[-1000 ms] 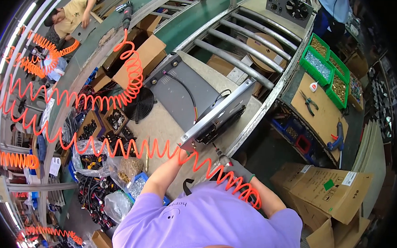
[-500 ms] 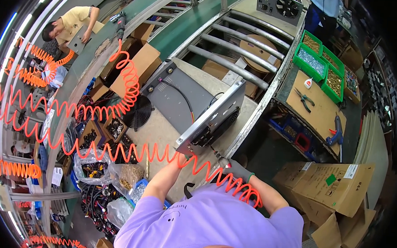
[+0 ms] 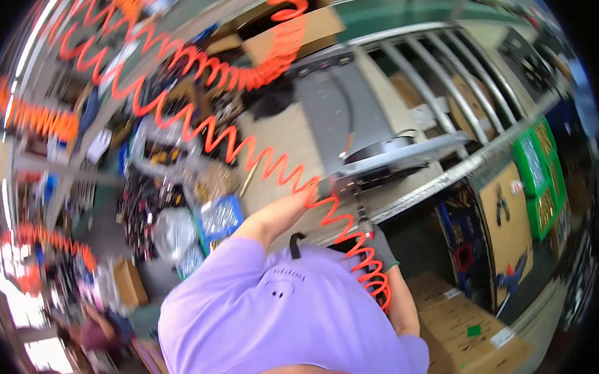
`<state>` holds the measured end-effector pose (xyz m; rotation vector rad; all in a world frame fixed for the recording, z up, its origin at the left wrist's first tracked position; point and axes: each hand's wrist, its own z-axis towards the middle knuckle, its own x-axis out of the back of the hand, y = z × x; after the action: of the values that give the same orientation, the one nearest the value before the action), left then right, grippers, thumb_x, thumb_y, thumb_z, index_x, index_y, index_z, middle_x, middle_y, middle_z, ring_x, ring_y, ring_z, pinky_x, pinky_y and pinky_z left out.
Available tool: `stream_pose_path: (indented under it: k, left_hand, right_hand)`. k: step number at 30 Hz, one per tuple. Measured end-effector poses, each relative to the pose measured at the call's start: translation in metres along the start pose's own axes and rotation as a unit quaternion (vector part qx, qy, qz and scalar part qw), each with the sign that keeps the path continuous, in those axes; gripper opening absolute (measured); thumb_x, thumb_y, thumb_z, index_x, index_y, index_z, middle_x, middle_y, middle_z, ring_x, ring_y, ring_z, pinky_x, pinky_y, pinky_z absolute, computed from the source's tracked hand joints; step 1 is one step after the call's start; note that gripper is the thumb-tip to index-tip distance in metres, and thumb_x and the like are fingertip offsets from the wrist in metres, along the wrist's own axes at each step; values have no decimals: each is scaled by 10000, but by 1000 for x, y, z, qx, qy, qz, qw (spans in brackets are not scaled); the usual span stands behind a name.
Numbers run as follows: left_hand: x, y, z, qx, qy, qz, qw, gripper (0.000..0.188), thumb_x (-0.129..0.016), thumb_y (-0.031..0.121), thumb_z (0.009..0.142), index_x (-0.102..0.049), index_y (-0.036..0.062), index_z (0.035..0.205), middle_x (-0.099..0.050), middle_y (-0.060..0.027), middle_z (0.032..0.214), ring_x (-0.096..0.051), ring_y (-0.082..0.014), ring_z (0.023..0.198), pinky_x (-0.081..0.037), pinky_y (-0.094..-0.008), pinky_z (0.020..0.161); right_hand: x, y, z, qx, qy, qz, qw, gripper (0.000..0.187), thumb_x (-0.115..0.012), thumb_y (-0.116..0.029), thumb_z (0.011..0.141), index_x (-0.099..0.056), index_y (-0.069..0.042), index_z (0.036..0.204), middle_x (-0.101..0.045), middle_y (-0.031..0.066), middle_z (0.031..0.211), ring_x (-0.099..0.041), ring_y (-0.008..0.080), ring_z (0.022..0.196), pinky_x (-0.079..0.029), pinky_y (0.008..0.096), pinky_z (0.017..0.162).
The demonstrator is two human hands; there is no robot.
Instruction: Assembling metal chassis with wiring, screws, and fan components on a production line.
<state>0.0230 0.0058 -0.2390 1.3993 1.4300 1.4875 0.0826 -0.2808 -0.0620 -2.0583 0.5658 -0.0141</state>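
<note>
A grey metal panel (image 3: 409, 164) stands on edge on the worktop, joined to a flat grey sheet-metal base (image 3: 347, 115); a dark round part, probably a fan, sits against it. At the panel's left end my left hand (image 3: 322, 189) grips its edge, partly covered by an orange coiled air hose (image 3: 283, 174). My right hand (image 3: 381, 249), in a dark glove, is wrapped around a pneumatic screwdriver (image 3: 364, 223). Its bit points up at the panel's near face; blur hides whether it touches a screw. The hose runs down beside my right wrist.
A roller conveyor (image 3: 447, 79) lies beyond the worktop. Green bins (image 3: 540, 176) of small hardware, pliers (image 3: 502, 204) and a blue glue gun (image 3: 511, 276) are at right. Cardboard boxes (image 3: 468, 331) stand below. Bags and a blue bin (image 3: 220, 217) of parts sit at left.
My view has swung left, so the worktop appears farther right and turned. The panel looks more level across the picture. Both hands keep their holds on the panel and the screwdriver.
</note>
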Motion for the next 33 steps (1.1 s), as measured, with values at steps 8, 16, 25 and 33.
stream_pose_path:
  k: [8, 16, 25, 33]
  left_hand:
    - [13, 158, -113, 139, 308, -332, 881, 222, -527, 225, 887, -563, 45, 1012, -588, -60, 898, -546, -125, 706, -474, -270, 621]
    - [92, 164, -329, 161, 546, 128, 812, 188, -551, 189, 868, -590, 42, 978, -595, -75, 775, -564, -155, 712, -468, -312, 652]
    - [206, 132, -363, 383, 370, 448, 718, 271, -575, 297, 809, -618, 65, 942, -640, -168, 912, -620, -333, 857, -483, -431, 745]
    - [205, 147, -351, 383, 315, 394, 774, 357, -571, 390, 788, -674, 50, 817, -646, -184, 879, -618, -361, 847, -482, -422, 747]
  right_hand:
    - [-4, -5, -12, -17, 3, 53, 998, 426, -616, -105, 772, -467, -32, 1164, -540, 33, 918, -540, 116, 760, -488, 266, 643]
    - [30, 24, -29, -90, -12, 106, 990, 251, -559, -114, 824, -543, -63, 1069, -568, -1, 868, -540, 89, 744, -463, 255, 654]
    - [-9, -25, -45, -122, -29, 137, 983, 104, -558, -226, 873, -522, -141, 920, -527, -19, 694, -513, 117, 517, -412, 246, 425]
    - [-6, -14, -53, -148, -24, 302, 942, 174, -533, -115, 825, -538, -73, 993, -542, -2, 870, -542, 100, 746, -468, 244, 652]
